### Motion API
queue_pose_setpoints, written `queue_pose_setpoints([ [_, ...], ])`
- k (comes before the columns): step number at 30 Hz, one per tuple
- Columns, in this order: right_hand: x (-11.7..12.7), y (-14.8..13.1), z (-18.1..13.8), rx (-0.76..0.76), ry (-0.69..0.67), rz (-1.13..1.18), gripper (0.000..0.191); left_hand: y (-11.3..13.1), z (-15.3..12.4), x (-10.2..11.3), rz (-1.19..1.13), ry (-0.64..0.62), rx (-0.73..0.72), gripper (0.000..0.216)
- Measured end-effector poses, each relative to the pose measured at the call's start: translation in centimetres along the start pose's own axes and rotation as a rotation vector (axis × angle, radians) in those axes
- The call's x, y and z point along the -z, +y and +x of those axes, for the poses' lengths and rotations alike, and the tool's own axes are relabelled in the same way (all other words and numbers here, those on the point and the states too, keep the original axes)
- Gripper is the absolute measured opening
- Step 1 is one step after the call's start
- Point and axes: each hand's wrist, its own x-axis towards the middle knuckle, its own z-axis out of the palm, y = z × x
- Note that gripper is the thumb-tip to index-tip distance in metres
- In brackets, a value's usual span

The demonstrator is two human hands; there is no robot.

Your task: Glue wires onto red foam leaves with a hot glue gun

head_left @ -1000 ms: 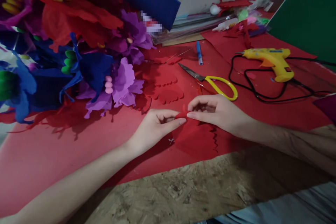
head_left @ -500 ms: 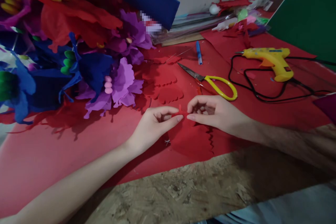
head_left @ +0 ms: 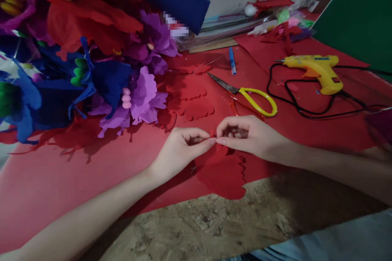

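Note:
A red petal with a scalloped edge [head_left: 225,175] hangs down from my fingertips, its lower end over the front edge of the red sheet. My left hand [head_left: 186,144] pinches its narrow top between thumb and forefinger. Thumb to thumb with it, my right hand [head_left: 245,134] pinches the same gathered top. A small red tip stands up between the fingers; the rest of the grip is hidden. More scalloped red petals [head_left: 199,109] lie flat behind my hands. Scissors with yellow handles [head_left: 259,102] rest open just beyond my right hand.
Purple, blue and red paper flowers [head_left: 143,94] crowd the left side. A yellow glue gun [head_left: 315,69] with a looped black cord lies at the right. A blue marker [head_left: 232,61] is near the back. Bare chipboard [head_left: 196,228] shows along the front.
My hands have come together at the petal's top and sunk slightly. The petal has shifted towards me, its lower end now past the sheet's front edge.

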Motion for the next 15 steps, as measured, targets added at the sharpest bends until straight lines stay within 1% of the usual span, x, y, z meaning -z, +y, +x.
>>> queue_pose_setpoints([
  [3,0.27,0.01,0.11,0.008,0.048,0.035,0.015,-0.12,-0.04,0.04,0.002,-0.03,0.055,0.021],
  [6,0.46,0.05,0.15,0.024,0.096,0.068,0.015,-0.25,-0.2,-0.02,-0.043,-0.056,0.094,0.023],
  [8,0.46,0.01,0.11,0.025,0.093,0.086,0.016,-0.29,-0.3,-0.09,-0.055,-0.061,0.098,0.022],
  [12,0.2,-0.2,0.09,-0.013,0.044,0.088,0.017,-0.24,-0.35,-0.15,-0.016,-0.058,0.08,0.023],
  [15,0.03,-0.24,0.21,-0.013,0.095,0.088,0.015,-0.13,-0.33,-0.16,0.032,-0.074,0.073,0.026],
])
